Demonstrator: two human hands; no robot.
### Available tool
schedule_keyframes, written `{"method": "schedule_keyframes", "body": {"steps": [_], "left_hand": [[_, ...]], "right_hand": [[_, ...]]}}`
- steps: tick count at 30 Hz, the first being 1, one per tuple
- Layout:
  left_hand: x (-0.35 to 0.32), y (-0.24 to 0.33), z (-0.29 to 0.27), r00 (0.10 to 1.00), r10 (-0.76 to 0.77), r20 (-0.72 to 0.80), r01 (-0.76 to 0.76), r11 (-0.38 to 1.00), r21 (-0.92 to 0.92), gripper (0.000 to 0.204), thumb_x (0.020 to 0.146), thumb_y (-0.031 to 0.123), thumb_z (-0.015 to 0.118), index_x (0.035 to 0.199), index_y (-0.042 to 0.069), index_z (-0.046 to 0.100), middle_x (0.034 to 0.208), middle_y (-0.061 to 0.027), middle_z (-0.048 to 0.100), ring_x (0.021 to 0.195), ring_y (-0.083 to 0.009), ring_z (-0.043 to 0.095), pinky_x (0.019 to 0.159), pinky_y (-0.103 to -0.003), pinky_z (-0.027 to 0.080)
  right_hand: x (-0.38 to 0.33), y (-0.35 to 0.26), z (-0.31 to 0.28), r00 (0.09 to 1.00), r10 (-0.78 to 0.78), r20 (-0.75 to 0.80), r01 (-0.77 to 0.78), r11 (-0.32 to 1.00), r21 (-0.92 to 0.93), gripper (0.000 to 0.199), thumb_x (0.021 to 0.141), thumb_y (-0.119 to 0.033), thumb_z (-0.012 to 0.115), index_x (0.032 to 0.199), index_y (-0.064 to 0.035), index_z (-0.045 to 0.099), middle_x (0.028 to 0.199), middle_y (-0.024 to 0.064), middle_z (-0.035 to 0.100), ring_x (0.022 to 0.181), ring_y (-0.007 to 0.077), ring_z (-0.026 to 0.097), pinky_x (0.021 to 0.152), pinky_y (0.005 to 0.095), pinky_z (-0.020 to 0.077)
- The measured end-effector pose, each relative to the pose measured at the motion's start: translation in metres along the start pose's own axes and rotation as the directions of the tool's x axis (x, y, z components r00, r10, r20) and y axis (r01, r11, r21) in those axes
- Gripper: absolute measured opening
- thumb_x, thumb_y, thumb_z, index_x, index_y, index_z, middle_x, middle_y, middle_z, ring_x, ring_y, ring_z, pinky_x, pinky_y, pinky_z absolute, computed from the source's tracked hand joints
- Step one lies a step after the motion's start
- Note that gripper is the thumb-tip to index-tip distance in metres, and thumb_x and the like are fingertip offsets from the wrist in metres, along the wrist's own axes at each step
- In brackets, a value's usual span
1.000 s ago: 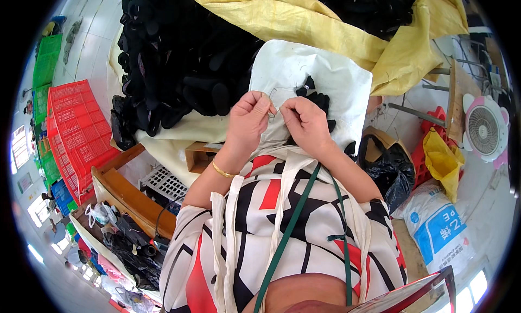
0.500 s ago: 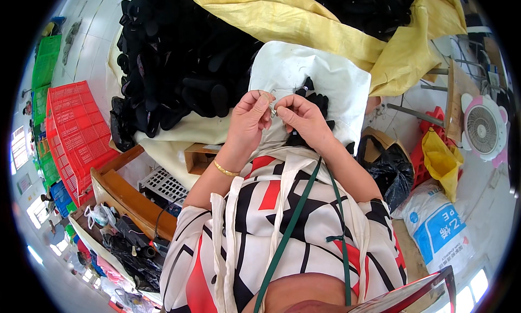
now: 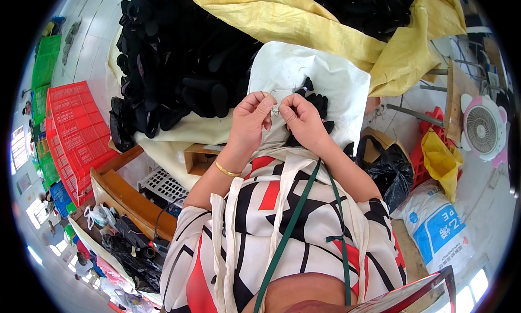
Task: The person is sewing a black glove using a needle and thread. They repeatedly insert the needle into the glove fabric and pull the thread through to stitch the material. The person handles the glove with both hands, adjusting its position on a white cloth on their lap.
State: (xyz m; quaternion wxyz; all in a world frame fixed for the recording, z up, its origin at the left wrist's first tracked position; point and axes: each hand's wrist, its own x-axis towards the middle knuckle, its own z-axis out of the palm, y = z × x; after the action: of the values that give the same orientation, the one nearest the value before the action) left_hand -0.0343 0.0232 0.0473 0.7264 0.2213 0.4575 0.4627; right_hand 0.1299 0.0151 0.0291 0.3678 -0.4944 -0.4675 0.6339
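Note:
Both of my hands meet close together over a white cloth-covered surface (image 3: 344,85). My left hand (image 3: 251,117) is closed, thumb and fingertips pinched together. My right hand (image 3: 305,122) pinches in the same way just beside it. Between the fingertips shows a small, thin, pale wiry or thread-like piece (image 3: 275,111); its exact kind is too small to make out. Several small black fabric pieces (image 3: 319,102) lie on the white cloth just beyond my right hand, partly hidden by it.
A large heap of black padded pieces (image 3: 179,58) lies beyond my left hand, beside yellow sheeting (image 3: 401,66). At left are a red plastic crate (image 3: 76,131) and a wooden drawer (image 3: 133,204). A pink-and-white fan (image 3: 484,128) and a white-blue sack (image 3: 439,226) stand at right.
My right hand has shifted slightly, its fingers curling more upright, and the gap between the fingertips has opened a little. My left hand has barely moved.

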Motion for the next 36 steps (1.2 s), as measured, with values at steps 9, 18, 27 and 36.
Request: {"method": "schedule_keyframes", "body": {"steps": [9,18,27,36], "left_hand": [[0.001,-0.003,-0.003,0.998,-0.036,0.056,0.029,0.992,0.125,0.014,0.098,0.017,0.063,0.093,0.005,0.062,0.080,0.0023,0.059,0.061,-0.0047,0.049,0.054,-0.021,0.043],[0.005,-0.002,0.000,0.994,0.104,-0.027,-0.095,0.967,0.238,0.018,0.096,0.020,0.067,0.089,0.003,0.065,0.074,0.0047,0.057,0.055,-0.0014,0.043,0.049,-0.019,0.036],[0.008,0.005,0.000,0.959,0.283,-0.012,-0.246,0.854,0.458,0.009,0.090,0.011,0.070,0.088,0.003,0.066,0.084,0.0041,0.059,0.063,-0.0009,0.043,0.056,-0.018,0.037],[0.005,0.014,-0.015,0.921,0.389,0.032,-0.351,0.791,0.500,0.009,0.086,0.006,0.072,0.083,0.004,0.063,0.085,0.0018,0.055,0.066,-0.0035,0.044,0.059,-0.020,0.038]], "right_hand": [[-0.001,-0.007,0.001,0.997,0.060,0.055,-0.069,0.984,0.165,0.018,0.100,-0.019,0.057,0.092,-0.0038,0.055,0.083,0.0004,0.054,0.074,0.0097,0.051,0.066,0.0258,0.0462],[0.004,-0.010,-0.007,0.993,0.094,0.065,-0.112,0.924,0.365,0.020,0.102,-0.026,0.057,0.102,-0.0065,0.061,0.086,-0.0027,0.057,0.071,0.0063,0.052,0.067,0.0228,0.0468],[0.006,-0.020,-0.003,0.960,-0.259,-0.103,0.233,0.949,-0.213,0.006,0.091,-0.007,0.068,0.091,-0.0052,0.063,0.075,-0.0011,0.055,0.068,0.0080,0.051,0.061,0.0238,0.0442],[0.010,-0.042,0.012,0.823,-0.567,0.036,0.519,0.725,-0.452,0.010,0.083,-0.001,0.071,0.085,-0.0045,0.062,0.069,0.0056,0.053,0.062,0.0178,0.049,0.057,0.0283,0.0406]]}}
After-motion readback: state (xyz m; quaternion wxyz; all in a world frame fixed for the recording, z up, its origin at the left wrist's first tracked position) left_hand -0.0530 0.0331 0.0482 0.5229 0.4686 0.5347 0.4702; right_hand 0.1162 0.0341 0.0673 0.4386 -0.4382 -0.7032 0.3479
